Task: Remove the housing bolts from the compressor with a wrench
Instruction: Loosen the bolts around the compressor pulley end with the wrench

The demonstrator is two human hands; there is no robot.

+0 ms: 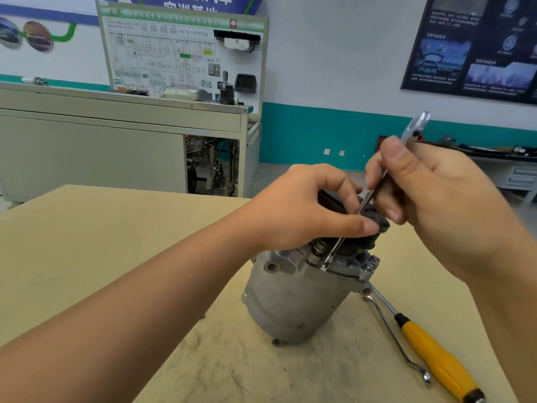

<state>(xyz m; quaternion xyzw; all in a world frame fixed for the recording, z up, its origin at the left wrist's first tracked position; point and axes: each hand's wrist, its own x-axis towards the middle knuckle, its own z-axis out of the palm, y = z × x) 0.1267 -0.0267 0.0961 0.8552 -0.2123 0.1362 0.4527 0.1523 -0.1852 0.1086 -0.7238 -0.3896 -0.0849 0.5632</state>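
currently right grip (436,205) pinching wrench (416,125), tip below on compressor (293,298), left grip (305,210) clasping it

Yellow-handled screwdriver (436,356) lying on the scuffed tan tabletop (87,242), right side. Behind it there's a grey cabinet (87,152) with a wiring-diagram training board (180,50) on top, and a dark poster (476,45) on the wall.

Compressor (293,298): dull grey body, black cap. Wrench (337,249): shiny silver. Screwdriver (436,356) by desk (116,242) right edge: yellow handle, black collar and butt. Second wrench (398,341): silver. Desk: tan, dark smudges. Wall (334,68): white, teal band. Poster (476,45): dark blue.
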